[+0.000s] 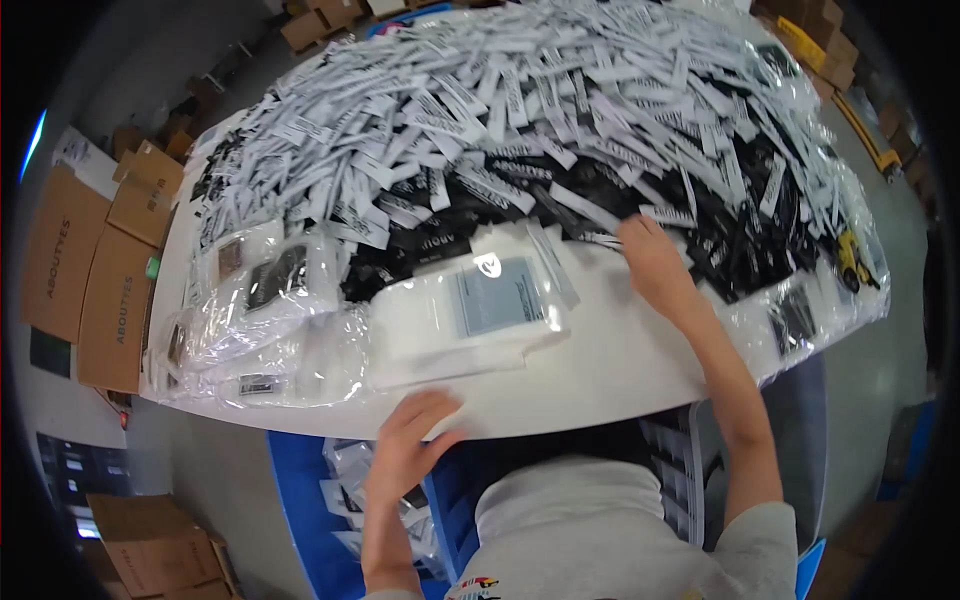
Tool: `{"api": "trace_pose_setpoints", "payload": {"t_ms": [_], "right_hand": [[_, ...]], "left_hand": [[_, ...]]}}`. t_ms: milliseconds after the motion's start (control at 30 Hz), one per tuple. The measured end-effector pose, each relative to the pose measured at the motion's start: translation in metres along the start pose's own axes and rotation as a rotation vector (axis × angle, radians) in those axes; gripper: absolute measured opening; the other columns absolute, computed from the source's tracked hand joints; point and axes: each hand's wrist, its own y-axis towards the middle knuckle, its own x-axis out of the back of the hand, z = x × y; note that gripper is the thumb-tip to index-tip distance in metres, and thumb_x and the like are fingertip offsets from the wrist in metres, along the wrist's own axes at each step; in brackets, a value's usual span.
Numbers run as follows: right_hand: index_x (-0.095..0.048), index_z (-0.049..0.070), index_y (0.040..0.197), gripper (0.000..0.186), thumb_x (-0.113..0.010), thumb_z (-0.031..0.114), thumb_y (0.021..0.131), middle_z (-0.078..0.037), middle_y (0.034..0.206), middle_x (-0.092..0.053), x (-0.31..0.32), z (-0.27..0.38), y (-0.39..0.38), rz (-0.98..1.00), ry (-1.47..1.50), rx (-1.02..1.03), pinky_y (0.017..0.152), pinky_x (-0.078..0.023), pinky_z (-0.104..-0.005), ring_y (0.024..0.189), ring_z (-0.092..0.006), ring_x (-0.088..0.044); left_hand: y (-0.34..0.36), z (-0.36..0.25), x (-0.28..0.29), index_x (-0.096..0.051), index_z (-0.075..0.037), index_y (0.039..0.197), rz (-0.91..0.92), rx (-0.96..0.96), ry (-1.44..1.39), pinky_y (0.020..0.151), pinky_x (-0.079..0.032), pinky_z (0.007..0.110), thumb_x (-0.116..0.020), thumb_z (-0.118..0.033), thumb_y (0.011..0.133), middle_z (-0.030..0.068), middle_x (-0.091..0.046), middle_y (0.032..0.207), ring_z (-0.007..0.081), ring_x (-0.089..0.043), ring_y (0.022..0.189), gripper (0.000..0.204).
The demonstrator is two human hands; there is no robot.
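My right hand [655, 265] reaches to the near edge of a big pile of slim white and black packets [480, 110]. Its fingers are closed at the end of a slim white packet [585, 208]. Close to the table's front edge is my left hand [412, 435], somewhat blurred, its thumb apart from the fingers and nothing seen in it. Between the hands lies a stack of clear plastic bags [420, 325]; the top one has a grey-blue printed panel [497, 295].
More clear bags [270, 300] are heaped at the table's left, others [790, 320] at its right. A blue bin [300, 490] with filled bags stands below the front edge, a grey crate [760, 440] to the right. Cardboard boxes [65, 255] stand left. Yellow-handled scissors [853, 262] lie far right.
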Motion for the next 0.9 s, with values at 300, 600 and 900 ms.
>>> {"api": "trace_pose_setpoints", "payload": {"t_ms": [300, 600, 900], "right_hand": [[-0.050, 0.001, 0.112, 0.031, -0.060, 0.000, 0.082, 0.000, 0.081, -0.052, 0.008, 0.035, -0.036, -0.348, 0.999, -0.705, 0.065, -0.043, -0.0206, 0.072, -0.0084, -0.051], [-0.048, 0.008, 0.086, 0.014, -0.061, 0.004, 0.085, 0.004, 0.065, -0.044, 0.018, 0.051, -0.052, -0.381, 0.956, -0.734, 0.048, -0.033, -0.0198, 0.056, -0.0038, -0.041], [-0.061, -0.002, 0.081, 0.013, -0.058, 0.009, 0.088, -0.003, 0.063, -0.057, 0.073, 0.130, -0.049, 0.160, 1.534, -0.722, 0.048, -0.037, -0.0205, 0.056, -0.0064, -0.051]], "left_hand": [[0.101, 0.039, -0.026, -0.057, -0.003, 0.115, 0.163, -0.319, 0.228, 0.086, -0.048, 0.039, -0.072, -0.018, 0.074, 0.0132, -0.060, 0.112, 0.0347, -0.056, 0.103, 0.046], [0.067, 0.019, -0.051, -0.056, 0.003, 0.117, -0.245, -0.204, 0.345, 0.081, -0.051, 0.037, -0.051, 0.006, 0.075, 0.0187, -0.061, 0.110, 0.0332, -0.060, 0.096, 0.043], [0.051, -0.022, -0.056, -0.065, -0.001, 0.101, -0.345, -0.547, 0.383, 0.080, -0.052, 0.043, -0.054, 0.003, 0.072, 0.0205, -0.063, 0.106, 0.0361, -0.062, 0.096, 0.031]]}}
